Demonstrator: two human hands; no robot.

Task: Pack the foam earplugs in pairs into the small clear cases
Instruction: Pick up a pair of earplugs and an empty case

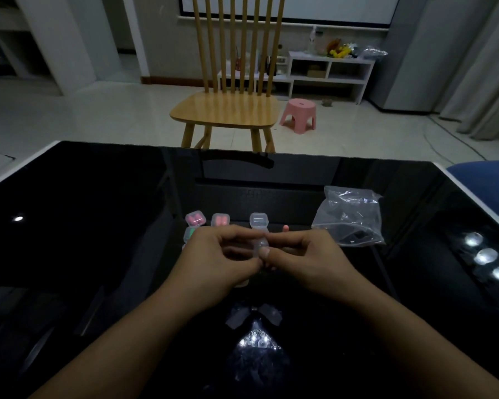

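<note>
Chair [224, 108]: wooden, seen at upper centre beyond the black table [98, 226].
Stool [298, 115]: pink, placed just right of the chair.
Shelf unit [329, 73]: white, set against the far wall.

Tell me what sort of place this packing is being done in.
Most likely a home living room, not a workshop: a wooden chair and a pink child's stool stand on the tiled floor, with a low white shelf unit holding toys behind the glossy black table.
</note>
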